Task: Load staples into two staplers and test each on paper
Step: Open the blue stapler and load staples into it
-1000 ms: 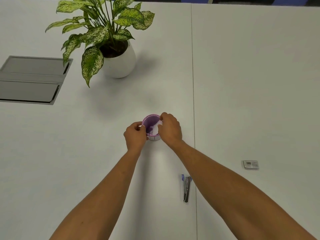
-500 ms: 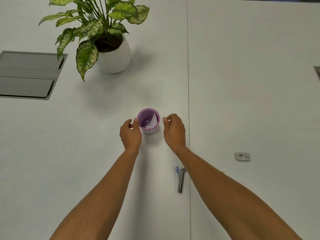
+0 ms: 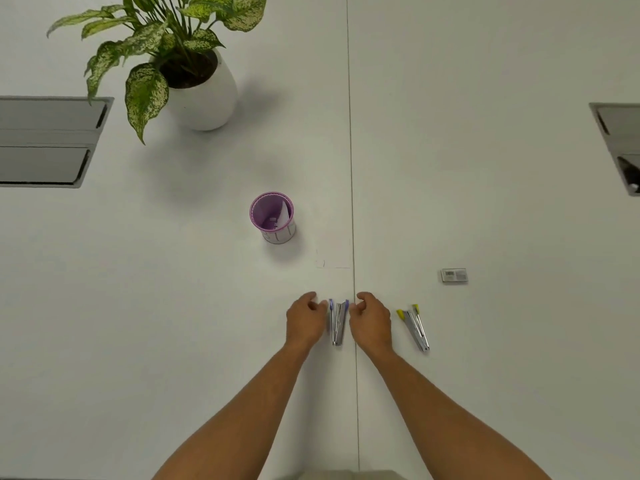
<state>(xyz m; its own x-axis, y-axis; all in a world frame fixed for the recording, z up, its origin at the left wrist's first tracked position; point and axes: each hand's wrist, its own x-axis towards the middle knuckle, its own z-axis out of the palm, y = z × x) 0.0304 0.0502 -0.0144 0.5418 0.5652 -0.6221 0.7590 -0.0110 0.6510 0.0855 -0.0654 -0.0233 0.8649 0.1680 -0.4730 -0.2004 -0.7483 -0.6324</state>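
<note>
A metal stapler with blue tips (image 3: 338,322) lies on the white table between my two hands. My left hand (image 3: 305,320) is just to its left and my right hand (image 3: 371,322) just to its right, both with fingers loosely curled and holding nothing. A second metal stapler with yellow tips (image 3: 414,326) lies further right. A small grey staple box (image 3: 454,275) sits beyond it. A purple cup (image 3: 272,216) with rolled white paper inside stands further back, apart from both hands.
A potted plant in a white pot (image 3: 204,91) stands at the back left. Grey cable hatches are set into the table at the left (image 3: 48,140) and right (image 3: 620,147) edges. A seam (image 3: 351,168) runs down the table's middle.
Both hands let go of the purple cup and drew back toward me, ending either side of the blue-tipped stapler. The yellow-tipped stapler, hidden under my right arm before, is now visible.
</note>
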